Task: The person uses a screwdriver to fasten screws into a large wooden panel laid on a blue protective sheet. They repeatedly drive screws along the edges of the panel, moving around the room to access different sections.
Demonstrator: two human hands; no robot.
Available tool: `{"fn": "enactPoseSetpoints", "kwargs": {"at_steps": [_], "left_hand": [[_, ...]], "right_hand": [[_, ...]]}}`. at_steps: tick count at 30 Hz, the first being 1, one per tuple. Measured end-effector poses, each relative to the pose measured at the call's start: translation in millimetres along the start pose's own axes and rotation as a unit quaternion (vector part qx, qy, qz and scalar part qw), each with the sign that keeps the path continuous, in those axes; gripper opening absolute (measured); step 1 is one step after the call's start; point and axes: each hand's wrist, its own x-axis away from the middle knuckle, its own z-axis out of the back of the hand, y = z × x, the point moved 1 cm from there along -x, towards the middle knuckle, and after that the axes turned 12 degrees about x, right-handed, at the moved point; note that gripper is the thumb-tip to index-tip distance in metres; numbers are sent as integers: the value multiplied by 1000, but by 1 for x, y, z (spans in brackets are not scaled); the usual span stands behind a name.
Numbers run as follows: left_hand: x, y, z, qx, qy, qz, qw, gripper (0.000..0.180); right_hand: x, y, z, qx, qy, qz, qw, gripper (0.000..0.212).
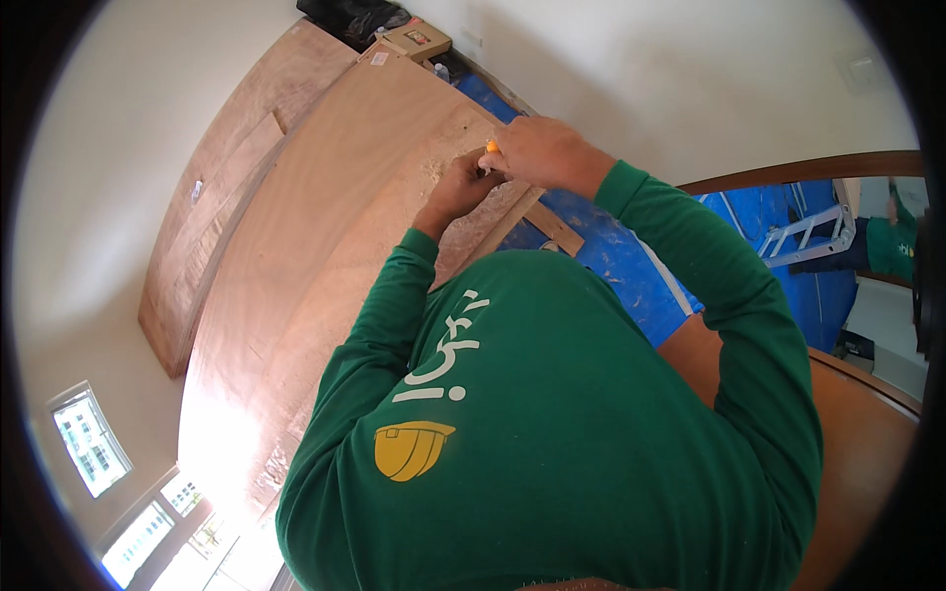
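Observation:
My right hand (542,150) is closed around a small tool with an orange handle (492,147); its working end is hidden among my fingers. Right beside it, my left hand (459,191) has its fingertips drawn together, meeting the right hand at the edge of a large wooden panel (325,167). What the left fingers pinch, if anything, is too small to make out. Pale wood shavings (434,169) lie on the panel next to the left hand.
A second wooden panel (219,148) with a loose strip on it lies to the left. Blue sheeting (616,258) covers the floor, with a wood offcut (555,229) on it. A cardboard box (418,39) stands at the far end. At right, a mirror reflects a ladder (810,236).

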Motion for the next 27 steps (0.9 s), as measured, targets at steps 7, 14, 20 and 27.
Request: {"fn": "enactPoseSetpoints", "kwargs": {"at_steps": [7,14,20,27], "left_hand": [[6,21,-7,-78,-21,100,992,33],[1,22,-11,-46,-7,49,998,34],[1,7,-6,-93,-3,64,994,33],[-1,-19,-7,-16,21,-11,1000,29]], "right_hand": [[6,7,-4,80,154,170,970,31],[9,4,12,106,31,88,990,25],[3,-8,-2,35,42,0,999,24],[12,-6,-12,92,178,200,959,20]]}}
